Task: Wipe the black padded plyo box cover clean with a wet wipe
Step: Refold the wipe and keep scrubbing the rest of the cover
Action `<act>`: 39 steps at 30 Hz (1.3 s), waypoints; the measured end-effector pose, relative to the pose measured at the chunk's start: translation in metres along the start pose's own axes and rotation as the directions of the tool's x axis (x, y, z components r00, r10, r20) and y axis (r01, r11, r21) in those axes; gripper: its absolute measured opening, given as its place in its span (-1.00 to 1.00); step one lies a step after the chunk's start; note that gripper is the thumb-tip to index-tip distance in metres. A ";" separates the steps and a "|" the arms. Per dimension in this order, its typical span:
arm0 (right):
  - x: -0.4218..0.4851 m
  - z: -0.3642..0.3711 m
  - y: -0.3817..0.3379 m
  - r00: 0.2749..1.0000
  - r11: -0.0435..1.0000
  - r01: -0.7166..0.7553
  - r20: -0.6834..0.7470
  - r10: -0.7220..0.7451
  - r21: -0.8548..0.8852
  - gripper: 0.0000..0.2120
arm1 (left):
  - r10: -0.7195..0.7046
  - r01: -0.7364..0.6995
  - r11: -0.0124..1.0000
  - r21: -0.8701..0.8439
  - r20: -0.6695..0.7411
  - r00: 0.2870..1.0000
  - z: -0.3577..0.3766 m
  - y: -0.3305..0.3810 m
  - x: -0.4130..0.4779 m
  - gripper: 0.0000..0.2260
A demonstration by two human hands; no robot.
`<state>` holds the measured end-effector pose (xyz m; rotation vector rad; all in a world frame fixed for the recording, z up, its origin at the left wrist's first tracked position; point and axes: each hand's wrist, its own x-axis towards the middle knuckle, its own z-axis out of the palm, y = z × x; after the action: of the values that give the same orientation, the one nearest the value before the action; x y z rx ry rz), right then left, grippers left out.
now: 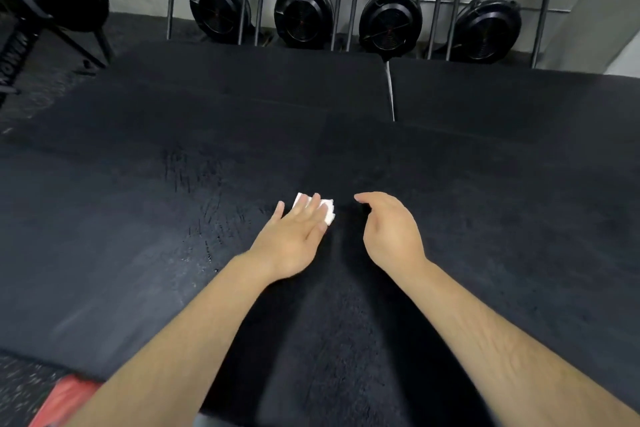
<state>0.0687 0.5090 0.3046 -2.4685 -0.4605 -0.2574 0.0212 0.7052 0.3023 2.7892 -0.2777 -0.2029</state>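
Note:
The black padded plyo box cover [138, 204] fills most of the view below me. A folded white wet wipe [329, 210] lies on it near the middle. My left hand [294, 236] presses flat on the wipe with straight fingers. Wet streaks glisten on the cover just left of that hand. My right hand [391, 229] hovers a little to the right of the wipe, fingers loosely curled, holding nothing.
Two more black padded boxes [502, 97] sit behind, split by a narrow gap. Several upright rowing machines [301, 10] with black flywheels stand along the far wall. Speckled rubber floor [20, 388] and a red object [65, 395] show at bottom left.

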 end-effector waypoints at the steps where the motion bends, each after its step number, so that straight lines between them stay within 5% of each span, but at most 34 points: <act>1: -0.001 0.003 -0.003 1.000 0.999 0.029 0.001 -0.029 0.014 -0.58 | 0.034 -0.034 0.999 -0.008 0.003 0.999 0.006 0.005 -0.018 -0.57; 4: -0.004 0.011 -0.008 0.982 0.981 0.187 -0.027 -0.186 0.043 -0.60 | 0.069 -0.070 0.997 0.029 0.035 0.997 0.022 0.011 -0.054 -0.55; 7: -0.008 0.013 -0.008 0.965 0.962 0.260 -0.053 -0.256 0.079 -0.64 | -0.069 0.068 0.997 0.026 0.014 0.998 0.019 0.000 -0.047 -0.54; 12: -0.020 0.008 -0.009 0.967 0.965 0.255 -0.015 -0.254 0.063 -0.68 | 0.074 -0.078 0.991 0.105 0.043 0.996 0.021 0.018 -0.054 -0.55; 16: -0.024 0.004 -0.004 0.977 0.976 0.212 -0.020 -0.212 0.045 -0.69 | -0.056 0.058 0.987 0.148 -0.013 0.998 0.000 -0.013 -0.039 -0.55; 21: -0.032 0.008 -0.009 0.974 0.973 0.225 -0.005 -0.225 0.057 -0.75 | 0.162 -0.170 0.984 0.052 0.134 0.978 0.017 0.021 -0.075 -0.53; 26: -0.040 0.014 -0.013 0.974 0.973 0.225 -0.007 -0.225 0.052 -0.75 | -0.005 0.008 0.995 0.102 -0.031 1.000 0.013 -0.001 -0.073 -0.59; 30: -0.047 0.014 -0.023 0.946 0.939 0.309 0.050 -0.320 0.150 -0.77 | 0.193 -0.193 0.981 -0.013 0.049 0.980 0.028 0.026 -0.084 -0.57; 36: -0.055 0.013 -0.031 0.929 0.914 0.357 0.027 -0.368 0.191 -0.73 | 0.019 -0.019 0.999 0.041 -0.006 1.000 0.019 0.000 -0.060 -0.55; 39: -0.051 0.010 -0.028 0.943 0.930 0.331 -0.028 -0.331 0.161 -0.71 | 0.158 -0.160 0.986 0.049 0.036 0.987 0.023 0.018 -0.072 -0.58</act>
<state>0.0118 0.5229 0.2966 -2.2206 -0.8660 -0.3418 -0.0556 0.6968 0.2944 2.7996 -0.5182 -0.2040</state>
